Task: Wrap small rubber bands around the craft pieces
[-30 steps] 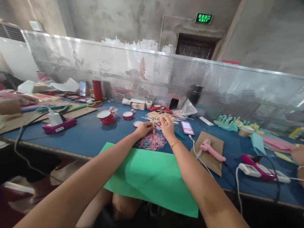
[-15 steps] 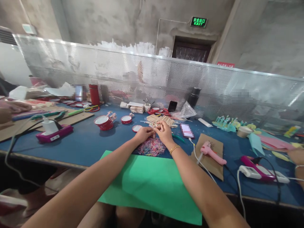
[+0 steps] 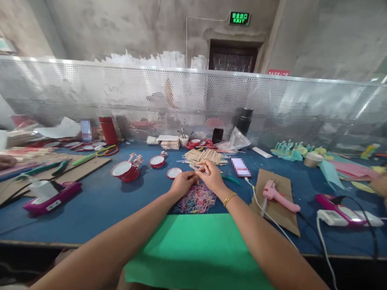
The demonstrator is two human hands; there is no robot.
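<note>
The left hand (image 3: 183, 183) has its grip on a small stick (image 3: 196, 167), above the coloured threads (image 3: 198, 201) on the tabletop (image 3: 99, 211). The right hand (image 3: 212, 175) is pinched narrow beside; its content I cannot tell.

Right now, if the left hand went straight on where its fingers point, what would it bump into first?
Most likely the right hand, whose fingertips sit just beyond those of the left hand. Whether they already touch is hard to tell from this one view.
</note>
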